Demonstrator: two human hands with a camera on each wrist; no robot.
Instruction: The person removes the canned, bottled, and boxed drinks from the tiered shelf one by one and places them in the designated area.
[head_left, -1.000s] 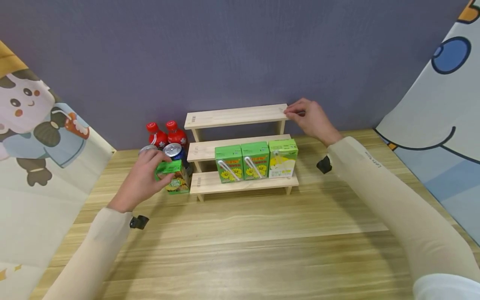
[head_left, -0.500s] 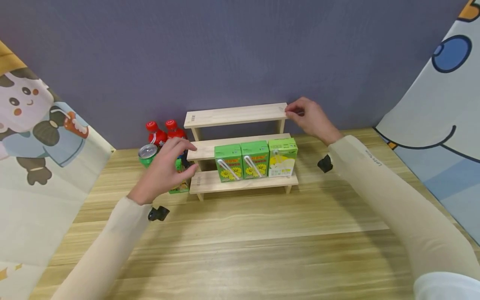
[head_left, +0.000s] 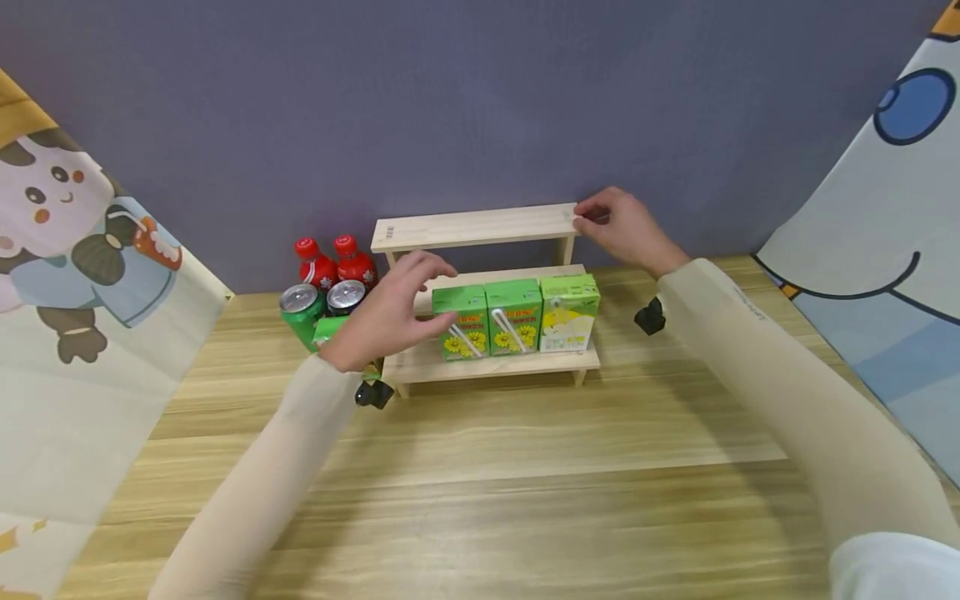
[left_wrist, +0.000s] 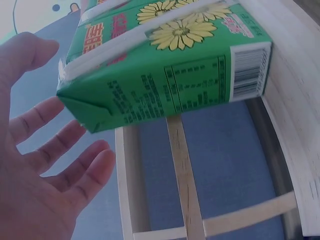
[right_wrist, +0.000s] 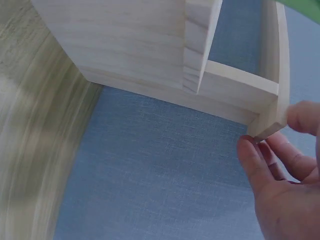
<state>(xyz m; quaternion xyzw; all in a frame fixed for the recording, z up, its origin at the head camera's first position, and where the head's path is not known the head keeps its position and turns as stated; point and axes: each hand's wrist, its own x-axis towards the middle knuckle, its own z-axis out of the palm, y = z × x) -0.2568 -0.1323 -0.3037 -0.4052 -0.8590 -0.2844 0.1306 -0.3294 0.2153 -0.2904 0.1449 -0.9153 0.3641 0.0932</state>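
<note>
A three-tier wooden display rack [head_left: 480,227] stands against the back wall. On its lowest tier are two green juice boxes with yellow flowers, a left one [head_left: 469,318] and a middle one [head_left: 516,323], with a paler lime-and-white juice box [head_left: 570,312] at the right. My left hand [head_left: 390,317] is beside the left juice box, thumb and fingers spread; the left wrist view shows a gap between the fingers and the box [left_wrist: 170,85]. My right hand [head_left: 626,229] pinches the right end of the top tier, thumb and fingertips at its corner [right_wrist: 270,125].
Left of the rack stand two red-capped bottles [head_left: 317,267], a green can [head_left: 302,312] and a dark blue can [head_left: 347,297]. Another green drink box [head_left: 327,328] is partly hidden by my left hand. Printed panels [head_left: 90,250] rise at both sides of the wooden table [head_left: 480,483].
My left hand has moved right, away from the drink box beside the cans, over to the left juice box on the rack. The right hand stays at the top tier's end.
</note>
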